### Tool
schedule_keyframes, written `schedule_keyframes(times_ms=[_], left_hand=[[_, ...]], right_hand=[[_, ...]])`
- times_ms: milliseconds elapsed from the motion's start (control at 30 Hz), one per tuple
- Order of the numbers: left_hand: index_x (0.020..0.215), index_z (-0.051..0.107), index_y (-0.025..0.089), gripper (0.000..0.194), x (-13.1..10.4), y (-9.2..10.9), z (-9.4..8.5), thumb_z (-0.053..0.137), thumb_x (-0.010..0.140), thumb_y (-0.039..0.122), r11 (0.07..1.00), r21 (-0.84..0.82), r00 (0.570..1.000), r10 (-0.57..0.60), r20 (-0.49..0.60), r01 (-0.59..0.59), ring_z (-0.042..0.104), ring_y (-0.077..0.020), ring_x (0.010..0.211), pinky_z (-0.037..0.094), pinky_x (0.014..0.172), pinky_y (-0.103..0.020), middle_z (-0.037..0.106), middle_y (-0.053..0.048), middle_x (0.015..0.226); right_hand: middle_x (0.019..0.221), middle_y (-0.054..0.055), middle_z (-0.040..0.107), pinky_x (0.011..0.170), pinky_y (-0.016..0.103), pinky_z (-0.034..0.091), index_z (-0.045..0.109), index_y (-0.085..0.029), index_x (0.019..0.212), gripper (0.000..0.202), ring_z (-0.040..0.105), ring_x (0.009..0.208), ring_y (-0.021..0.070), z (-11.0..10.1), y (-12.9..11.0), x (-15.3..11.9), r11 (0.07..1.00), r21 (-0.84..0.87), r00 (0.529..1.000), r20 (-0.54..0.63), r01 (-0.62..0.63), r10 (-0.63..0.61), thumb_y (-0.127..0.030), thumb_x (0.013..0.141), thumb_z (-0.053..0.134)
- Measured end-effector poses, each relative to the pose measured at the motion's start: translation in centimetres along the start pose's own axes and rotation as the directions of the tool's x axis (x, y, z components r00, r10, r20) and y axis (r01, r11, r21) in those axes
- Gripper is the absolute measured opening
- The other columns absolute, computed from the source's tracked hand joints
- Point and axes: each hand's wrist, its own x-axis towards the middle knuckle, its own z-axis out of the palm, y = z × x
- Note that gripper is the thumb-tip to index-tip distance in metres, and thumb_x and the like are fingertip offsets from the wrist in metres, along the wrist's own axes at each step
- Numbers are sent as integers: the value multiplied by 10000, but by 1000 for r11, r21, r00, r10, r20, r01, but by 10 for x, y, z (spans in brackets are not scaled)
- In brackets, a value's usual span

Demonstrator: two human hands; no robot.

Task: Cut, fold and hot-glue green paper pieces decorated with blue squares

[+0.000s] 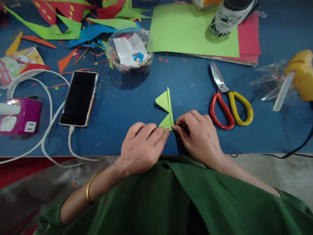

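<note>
A small folded piece of green paper (166, 109) lies on the blue table (127, 107) near its front edge, with two triangular flaps standing up. My left hand (141, 148) presses its fingertips on the paper's near left corner. My right hand (199, 137) pinches the near right corner between thumb and fingers. Both hands rest on the table, touching the paper from either side.
Red-and-yellow scissors (228, 101) lie right of my hands. A phone (79, 98) on a white cable (49, 130) lies left. A clear bowl (130, 52), green sheets (190, 29), paper scraps (61, 23), a glue gun (299, 78) and a purple plug box (21, 117) surround.
</note>
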Motion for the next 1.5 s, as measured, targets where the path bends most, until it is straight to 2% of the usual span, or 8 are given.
schedule_keyframes(times_ms=[167,333,500,600,1000,1133,1333,1500], left_hand=[[1072,708,222,220,-2,5,-1,532,945,188,999,49,1000,-22,-12,23,646,-192,886,406,825,-363,768,3,985],[1082,723,209,220,-4,6,4,595,906,179,984,-99,988,-151,-29,148,655,-209,905,419,844,-381,758,-22,966],[933,745,218,80,-4,7,7,681,909,259,836,-310,878,-479,-11,453,659,-199,866,435,789,-366,729,-29,888],[870,746,225,77,1,7,7,708,898,286,770,-386,844,-534,46,508,650,-197,849,422,767,-369,720,-21,869],[813,697,226,87,11,6,7,665,893,221,772,-340,843,-512,166,536,614,-217,875,402,799,-406,689,-19,864],[795,699,220,106,4,7,5,656,891,224,789,-296,840,-531,113,539,619,-220,857,409,792,-406,695,-31,859],[1107,720,226,201,-4,13,2,621,932,245,967,-115,974,-228,-9,225,633,-225,886,401,806,-402,754,-34,935],[1202,677,136,299,-8,13,-1,622,932,253,998,25,998,-59,-1,59,633,-217,872,375,797,-396,779,-39,977]], right_hand=[[907,54,707,707,351,434,612,-188,980,52,649,804,209,-5,1,-8,999,30,995,-104,13,-10,-221,958,578],[1184,70,752,963,381,452,610,-149,1236,297,640,1155,242,-13,6,-26,918,-135,921,-66,373,-384,-101,947,561],[1342,81,679,1106,406,381,603,-91,1308,358,568,1294,258,-11,10,-36,857,-183,875,66,483,-479,-129,953,578],[1322,84,692,1099,399,389,618,-92,1292,337,594,1263,250,-10,9,-35,861,-184,880,55,474,-472,-167,966,579],[1293,64,710,1080,396,400,616,-116,1277,314,614,1221,235,-10,9,-33,883,-150,896,64,444,-440,-183,974,571],[1275,69,719,1089,398,394,617,-123,1276,313,622,1203,228,-9,8,-33,879,-160,893,59,450,-446,-183,972,568],[1307,89,700,1083,415,412,604,-101,1300,337,610,1223,232,-10,9,-34,855,-200,878,88,479,-471,-153,981,509],[1343,102,676,1084,436,418,597,-66,1316,363,604,1232,254,-12,10,-37,826,-239,860,111,510,-499,-142,972,510]])
